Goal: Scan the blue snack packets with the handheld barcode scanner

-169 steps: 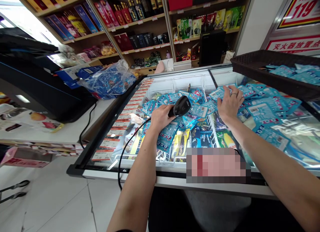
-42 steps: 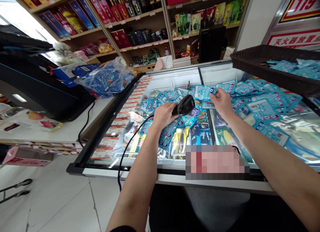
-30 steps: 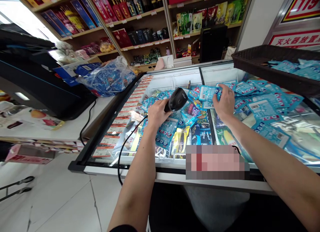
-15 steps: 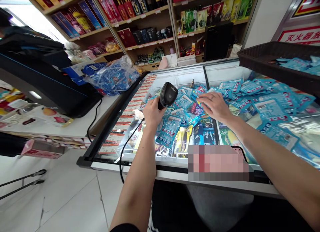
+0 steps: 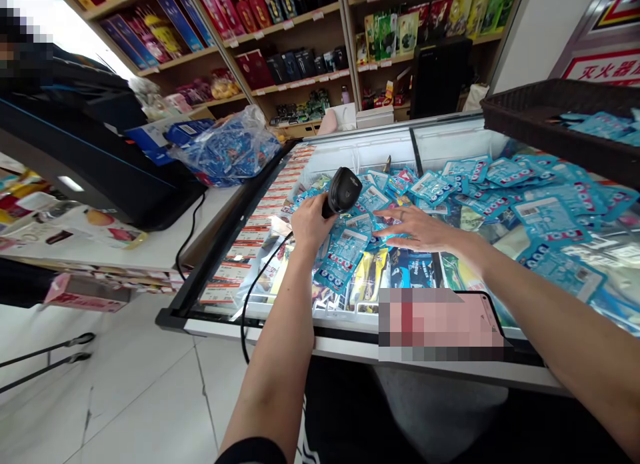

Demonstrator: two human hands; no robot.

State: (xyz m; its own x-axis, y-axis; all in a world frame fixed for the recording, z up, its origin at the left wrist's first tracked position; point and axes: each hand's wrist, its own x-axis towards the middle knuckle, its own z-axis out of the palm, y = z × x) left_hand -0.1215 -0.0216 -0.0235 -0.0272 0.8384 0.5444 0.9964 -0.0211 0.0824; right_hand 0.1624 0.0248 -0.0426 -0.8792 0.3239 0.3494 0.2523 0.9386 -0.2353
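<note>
A black corded barcode scanner (image 5: 345,189) is gripped in my left hand (image 5: 311,223), its head tilted over the packets. My right hand (image 5: 417,229) has its fingers stretched out above the heap of blue snack packets (image 5: 345,254), just right of the scanner; whether the fingertips touch a packet I cannot tell. Further blue packets (image 5: 550,217) lie spread over the right side of the glass-topped freezer (image 5: 385,147). Beneath the glass, yellow and dark packages show near the front edge.
A phone (image 5: 485,317) lies on the freezer's front edge, partly blurred out. At the right stands a dark brown basket (image 5: 525,117) with more blue packets. A black checkout machine (image 5: 85,137) and a plastic-wrapped blue bundle (image 5: 230,147) occupy the left counter.
My right hand has moved left and slightly down, toward the scanner. A blue packet now lies just beyond it, where the hand was. The scanner has shifted slightly right in view.
</note>
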